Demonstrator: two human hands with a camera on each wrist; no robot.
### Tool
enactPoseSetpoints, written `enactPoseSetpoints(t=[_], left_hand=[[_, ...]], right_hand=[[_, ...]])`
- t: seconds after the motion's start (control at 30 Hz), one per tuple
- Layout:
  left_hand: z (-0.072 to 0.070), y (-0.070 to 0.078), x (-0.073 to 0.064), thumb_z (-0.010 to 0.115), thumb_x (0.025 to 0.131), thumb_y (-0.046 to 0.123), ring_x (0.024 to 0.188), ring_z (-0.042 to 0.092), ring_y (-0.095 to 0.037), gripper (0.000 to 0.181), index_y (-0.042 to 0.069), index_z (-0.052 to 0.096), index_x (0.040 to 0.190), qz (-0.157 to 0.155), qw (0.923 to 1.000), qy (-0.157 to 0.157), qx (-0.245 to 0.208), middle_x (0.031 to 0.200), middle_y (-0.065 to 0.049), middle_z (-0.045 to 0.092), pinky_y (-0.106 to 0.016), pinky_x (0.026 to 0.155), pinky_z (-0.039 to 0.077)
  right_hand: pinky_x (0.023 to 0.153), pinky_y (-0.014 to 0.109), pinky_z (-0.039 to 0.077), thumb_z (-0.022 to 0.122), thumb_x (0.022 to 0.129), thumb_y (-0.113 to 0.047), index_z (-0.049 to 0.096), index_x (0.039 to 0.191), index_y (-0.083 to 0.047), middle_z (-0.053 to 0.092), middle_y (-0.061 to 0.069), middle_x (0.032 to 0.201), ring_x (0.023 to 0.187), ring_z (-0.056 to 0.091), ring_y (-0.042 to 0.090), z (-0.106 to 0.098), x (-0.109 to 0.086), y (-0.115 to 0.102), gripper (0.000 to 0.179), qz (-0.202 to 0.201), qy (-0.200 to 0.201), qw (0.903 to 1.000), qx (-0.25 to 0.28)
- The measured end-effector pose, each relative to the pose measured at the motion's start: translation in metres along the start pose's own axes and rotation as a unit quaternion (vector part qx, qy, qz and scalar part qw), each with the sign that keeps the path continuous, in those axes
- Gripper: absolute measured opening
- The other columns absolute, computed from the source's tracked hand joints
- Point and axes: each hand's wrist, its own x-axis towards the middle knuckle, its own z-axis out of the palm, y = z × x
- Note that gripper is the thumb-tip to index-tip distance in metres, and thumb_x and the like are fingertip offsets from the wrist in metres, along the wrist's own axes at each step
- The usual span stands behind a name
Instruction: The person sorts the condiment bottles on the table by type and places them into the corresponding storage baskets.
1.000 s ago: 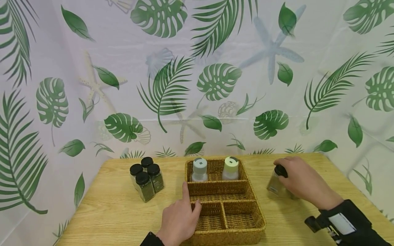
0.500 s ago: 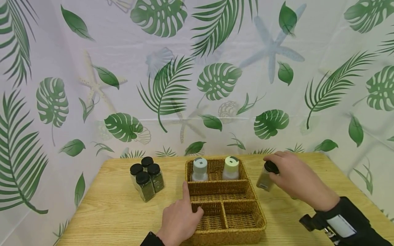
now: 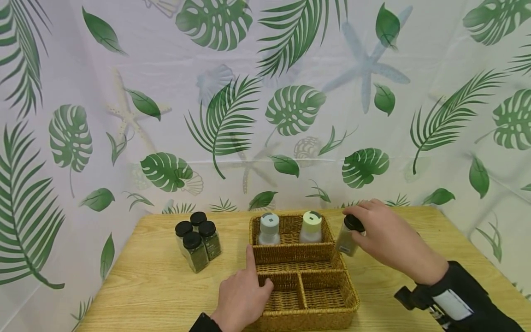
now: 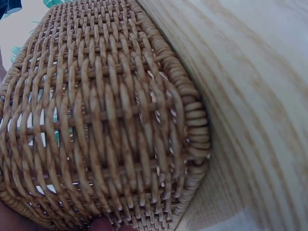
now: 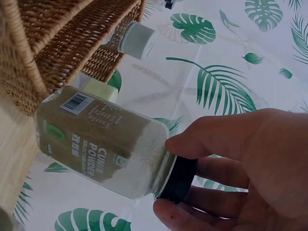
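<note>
My right hand [image 3: 390, 240] grips the black cap of a clear spice jar [image 3: 346, 242], tilted just beside the basket's right rim. Its label reads cumin powder in the right wrist view, where the thumb and fingers pinch the cap [image 5: 177, 179] and brown powder fills most of the jar. My left hand [image 3: 242, 295] holds the left wall of the brown wicker basket [image 3: 309, 312], index finger straight along the rim and thumb bent over it. Two bottles stand in the rear compartment, one with a grey-blue lid [image 3: 269, 221], one with a pale yellow lid [image 3: 312, 218].
Several black-capped spice jars [image 3: 195, 251] stand clustered on the wooden table [image 3: 141, 286] left of the basket. The basket has a wide middle compartment [image 3: 296, 266] and two smaller front ones. A leaf-patterned cloth [image 3: 290, 184] hangs behind the table.
My right hand has carried the cumin jar leftward, from the table's right side to the basket's right rim. My left hand stays in place, its thumb now bent more.
</note>
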Motion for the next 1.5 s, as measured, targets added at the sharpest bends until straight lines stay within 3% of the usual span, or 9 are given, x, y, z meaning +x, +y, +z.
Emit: enactPoseSetpoints(t=[0.4,1.07,1.5], left_hand=[[-0.001,0.001,-0.001,0.049,0.092,0.045,0.036,0.042,-0.021,0.087,0.003,0.005,0.153,0.003,0.9996,0.024,0.014,0.044,-0.002,0.047,-0.036,0.035,0.025],[0.001,0.001,-0.001,0.049,0.094,0.045,0.038,0.042,-0.023,0.085,0.008,0.001,0.154,-0.006,0.9999,0.003,0.016,0.048,-0.003,0.048,-0.037,0.038,0.023],[-0.001,0.002,-0.001,0.049,0.095,0.044,0.038,0.041,-0.022,0.084,0.008,0.002,0.154,-0.004,0.9999,-0.002,0.014,0.049,-0.004,0.048,-0.037,0.039,0.021]], right_hand=[[0.075,0.045,0.053,0.073,0.078,-0.009,0.065,0.117,-0.004,0.064,0.014,0.111,0.102,0.052,0.029,0.006,0.013,-0.020,0.040,-0.020,-0.014,0.9995,0.021],[0.068,0.034,0.052,0.075,0.074,-0.011,0.068,0.109,-0.008,0.063,0.004,0.094,0.084,0.053,0.017,0.038,0.032,-0.058,0.036,-0.117,0.010,0.9930,0.018],[0.072,0.029,0.053,0.073,0.079,-0.014,0.067,0.113,-0.011,0.062,0.002,0.106,0.096,0.052,0.014,0.055,0.039,-0.080,0.035,-0.098,-0.058,0.9928,0.036]])
